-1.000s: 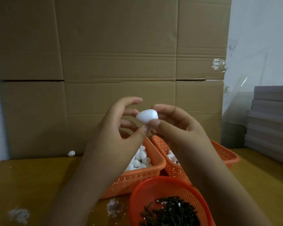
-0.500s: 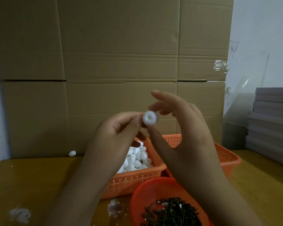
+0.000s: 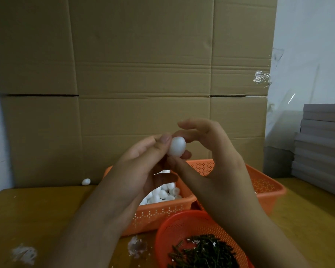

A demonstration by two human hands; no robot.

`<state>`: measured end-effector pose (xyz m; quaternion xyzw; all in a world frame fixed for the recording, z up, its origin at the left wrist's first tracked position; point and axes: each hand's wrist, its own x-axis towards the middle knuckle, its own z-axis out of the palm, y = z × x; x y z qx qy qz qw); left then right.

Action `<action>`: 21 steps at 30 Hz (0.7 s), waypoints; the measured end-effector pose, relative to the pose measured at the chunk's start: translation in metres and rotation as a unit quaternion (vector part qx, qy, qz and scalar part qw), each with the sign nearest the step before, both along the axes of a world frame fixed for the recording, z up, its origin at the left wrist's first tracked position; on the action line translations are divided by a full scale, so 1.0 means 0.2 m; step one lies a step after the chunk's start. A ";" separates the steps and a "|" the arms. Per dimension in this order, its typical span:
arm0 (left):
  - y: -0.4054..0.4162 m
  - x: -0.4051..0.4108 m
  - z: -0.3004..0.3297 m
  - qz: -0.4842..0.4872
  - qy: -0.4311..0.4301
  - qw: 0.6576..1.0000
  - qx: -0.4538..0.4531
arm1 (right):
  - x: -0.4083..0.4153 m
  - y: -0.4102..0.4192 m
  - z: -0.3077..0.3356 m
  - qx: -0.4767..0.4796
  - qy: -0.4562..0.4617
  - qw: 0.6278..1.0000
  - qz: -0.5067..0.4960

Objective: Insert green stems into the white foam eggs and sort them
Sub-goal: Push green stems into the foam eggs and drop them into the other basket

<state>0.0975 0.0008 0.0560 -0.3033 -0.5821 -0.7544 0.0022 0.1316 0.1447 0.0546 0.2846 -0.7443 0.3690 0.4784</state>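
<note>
At desk's (image 3: 37, 213) near edge, round orange basket (image 3: 174, 227) of green stems (image 3: 203, 252). Just behind, rectangular orange tray (image 3: 162, 211) of white foam eggs (image 3: 162, 194), second orange tray (image 3: 267, 188) to its right. Raised above trays, left hand (image 3: 141, 167) and right hand (image 3: 211, 159) together, both pinching one foam egg (image 3: 176, 146) between fingertips. Stray egg (image 3: 85, 181) at desk's far edge, against cardboard wall (image 3: 143, 64).

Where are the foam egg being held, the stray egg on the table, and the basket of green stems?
held foam egg (image 3: 176, 149), head view, middle of its white surface
stray egg (image 3: 85, 181), head view, its centre
basket of green stems (image 3: 179, 225), head view, bare orange mesh wall
</note>
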 end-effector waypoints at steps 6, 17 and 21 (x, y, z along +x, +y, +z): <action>-0.01 0.00 -0.02 0.064 0.002 0.998 -0.029 | -0.02 0.02 0.00 -0.001 -0.013 1.000 -0.007; 0.00 0.03 0.02 0.022 -0.001 1.000 -0.001 | -0.01 0.02 0.00 -0.055 -0.050 0.996 0.056; 0.00 0.02 0.00 0.074 0.021 0.996 -0.040 | -0.01 0.02 0.01 -0.039 -0.037 0.998 0.046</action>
